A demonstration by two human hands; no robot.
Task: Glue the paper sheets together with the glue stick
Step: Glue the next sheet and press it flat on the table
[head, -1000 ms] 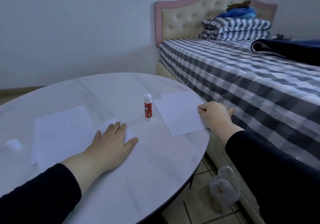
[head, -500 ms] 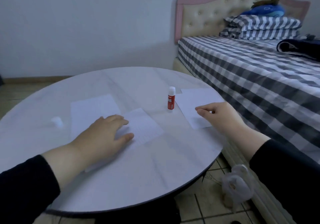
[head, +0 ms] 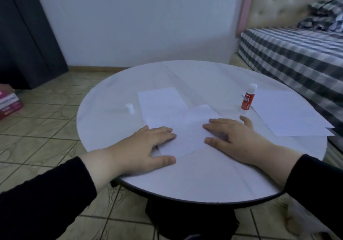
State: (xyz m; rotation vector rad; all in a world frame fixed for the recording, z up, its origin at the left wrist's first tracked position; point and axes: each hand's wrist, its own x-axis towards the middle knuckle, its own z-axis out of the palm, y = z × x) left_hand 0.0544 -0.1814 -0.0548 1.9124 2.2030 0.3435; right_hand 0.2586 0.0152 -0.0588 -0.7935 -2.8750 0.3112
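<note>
Right hand (head: 239, 139): moved off the far sheet (head: 289, 115) right of the glue stick (head: 248, 98); now flat, fingers spread, on the overlapped sheets (head: 185, 128) left of it. Left hand (head: 148, 145): flat, pressing same sheets. Cap (head: 130, 107): farther left. Likely pressing the joint.

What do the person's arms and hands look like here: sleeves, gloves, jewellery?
Both arms wear long black sleeves ending at the wrists. The left hand and right hand are bare: no gloves, and no rings, watch or bracelet visible in this view.
</note>
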